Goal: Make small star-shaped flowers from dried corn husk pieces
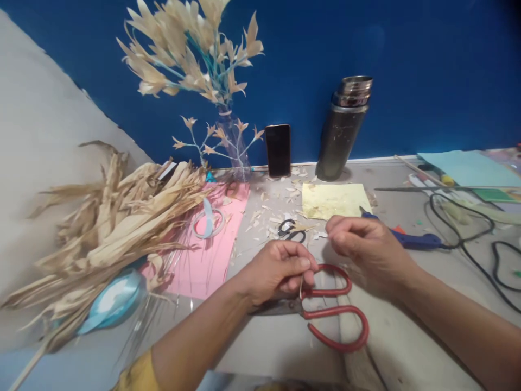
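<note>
My left hand is closed in a pinch over the blades of a large pair of scissors with red handles. A thin pale strand shows below its fingertips, too small to name. To the right, my right hand is raised above the table with its fingers curled together. Whatever it holds, if anything, is hidden. Just beyond the hands lies a small black pair of scissors among pale scraps. A blue glue gun rests behind my right hand, partly covered by it.
Dried corn husks are heaped at left, beside pink paper, a tape roll and blue ribbon. Along the wall stand a bottle vase of husk flowers, a phone and a flask. A black cord loops at right.
</note>
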Available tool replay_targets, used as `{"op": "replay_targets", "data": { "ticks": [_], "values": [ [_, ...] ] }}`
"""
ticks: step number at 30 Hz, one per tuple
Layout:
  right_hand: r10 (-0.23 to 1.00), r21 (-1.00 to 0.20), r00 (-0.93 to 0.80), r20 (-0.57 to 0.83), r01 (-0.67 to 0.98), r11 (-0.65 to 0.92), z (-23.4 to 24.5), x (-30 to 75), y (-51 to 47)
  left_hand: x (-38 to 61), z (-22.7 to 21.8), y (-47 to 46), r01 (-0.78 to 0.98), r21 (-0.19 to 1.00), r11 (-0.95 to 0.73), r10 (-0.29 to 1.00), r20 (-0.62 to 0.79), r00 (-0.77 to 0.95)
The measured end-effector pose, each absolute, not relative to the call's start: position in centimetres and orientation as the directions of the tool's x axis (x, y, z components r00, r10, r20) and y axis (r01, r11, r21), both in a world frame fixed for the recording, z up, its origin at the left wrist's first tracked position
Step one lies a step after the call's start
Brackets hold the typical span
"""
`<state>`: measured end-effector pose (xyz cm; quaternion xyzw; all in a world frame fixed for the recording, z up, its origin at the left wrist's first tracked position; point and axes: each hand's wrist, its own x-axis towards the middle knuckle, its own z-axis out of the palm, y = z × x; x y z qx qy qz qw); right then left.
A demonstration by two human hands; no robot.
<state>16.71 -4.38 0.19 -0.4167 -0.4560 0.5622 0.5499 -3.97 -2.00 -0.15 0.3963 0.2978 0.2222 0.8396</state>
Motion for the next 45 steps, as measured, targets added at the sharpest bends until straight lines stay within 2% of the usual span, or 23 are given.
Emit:
{"op": "replay_targets", "data": {
  "ticks": [3,6,8,10,17,21,23,24,26,28,30,33,36,39,41,45],
  "values": [
    [0.997,-0.975,0.031,-0.067,-0.216,-0.058,0.5,17.0,-4.1,-3.9,0.1,-1.5,-0.178,0.796,0.578,0.660,-0.327,0.676],
    [0.979,-0.970,-0.146,-0.141,-0.175,-0.166,0.2,16.4,-4.3,-3.6,-0.2,-1.4,-0.154,0.800,0.580,0.663,-0.354,0.660],
    [0.946,-0.967,-0.301,-0.122,-0.178,-0.181,-0.1,15.6,-4.7,-3.5,-0.6,-1.4,-0.108,0.790,0.604,0.619,-0.379,0.688],
    [0.937,-0.971,-0.341,-0.071,-0.191,-0.144,-0.4,15.1,-5.0,-3.4,-0.9,-1.6,-0.070,0.777,0.625,0.575,-0.398,0.715],
    [0.972,-0.988,-0.234,0.015,-0.150,-0.021,-0.4,15.7,-5.0,-3.0,-0.5,-2.7,-0.024,0.807,0.591,0.547,-0.378,0.747],
    [0.990,-0.966,-0.141,-0.013,-0.255,-0.049,0.0,16.1,-4.9,-3.2,0.1,-2.9,0.027,0.825,0.564,0.518,-0.379,0.767],
    [0.994,-0.946,-0.098,-0.048,-0.315,-0.077,0.3,16.4,-4.6,-3.7,0.5,-2.5,0.050,0.862,0.504,0.572,-0.376,0.729],
    [0.995,-0.937,-0.081,-0.064,-0.339,-0.088,0.5,16.6,-4.4,-4.1,0.7,-2.1,0.035,0.894,0.447,0.653,-0.353,0.670],
    [0.996,-0.915,-0.036,-0.083,-0.392,-0.090,0.9,17.2,-4.0,-4.9,1.0,-1.0,0.058,0.962,0.268,0.849,-0.264,0.458],
    [0.996,-0.894,0.003,-0.088,-0.441,-0.077,1.2,17.7,-3.6,-5.5,1.0,0.1,0.150,0.984,0.099,0.967,-0.130,0.217],
    [0.996,-0.884,0.010,-0.091,-0.462,-0.076,1.3,18.1,-3.4,-5.9,0.7,0.8,0.299,0.954,-0.036,0.994,0.005,0.106],
    [0.995,-0.894,-0.012,-0.103,-0.437,-0.098,1.2,18.1,-3.3,-6.1,0.0,0.9,0.560,0.781,-0.276,0.956,0.161,0.247],
    [0.992,-0.921,-0.027,-0.122,-0.369,-0.124,0.8,18.1,-3.3,-6.4,-0.5,0.8,0.743,0.529,-0.410,0.906,0.144,0.398],
    [0.984,-0.959,-0.080,-0.159,-0.223,-0.173,0.5,18.2,-3.2,-7.1,-0.5,1.2,0.847,0.383,-0.369,0.929,0.131,0.346],
    [0.978,-0.972,-0.105,-0.180,-0.137,-0.193,0.4,18.3,-3.2,-7.8,-0.4,1.7,0.874,0.366,-0.321,0.946,0.165,0.278],
    [0.976,-0.976,-0.076,-0.202,-0.064,-0.207,0.1,18.8,-3.0,-8.6,0.0,2.4,0.814,0.517,-0.265,0.964,0.155,0.215]
  ]
}}
